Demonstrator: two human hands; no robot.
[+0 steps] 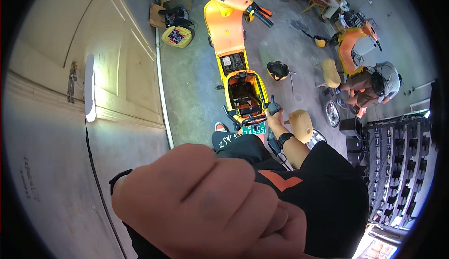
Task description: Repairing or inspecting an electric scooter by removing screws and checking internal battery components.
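Observation:
My left hand (pixel 201 203) is a closed fist, very large and close to the view, with no object showing in it. My right hand (pixel 275 117), with a dark band on the wrist, is closed around a dark, rounded object (pixel 274 107) that I cannot make out, at the rear right corner of a scooter. The yellow-orange scooter (pixel 226 27) stands in front of me, its handlebars at the far end. Its seat is off, leaving an open compartment (pixel 244 90) under a black rim. A green plate (pixel 254 128) hangs at its tail.
A black-and-yellow helmet (pixel 277 71) and a T-shaped tool (pixel 293 82) lie right of the scooter. Nearer stands a tan stool (pixel 300 125). Another person (pixel 381 83) bends by a second scooter (pixel 348 48). A pale door (pixel 110 39) is at left, racks (pixel 402 165) at right.

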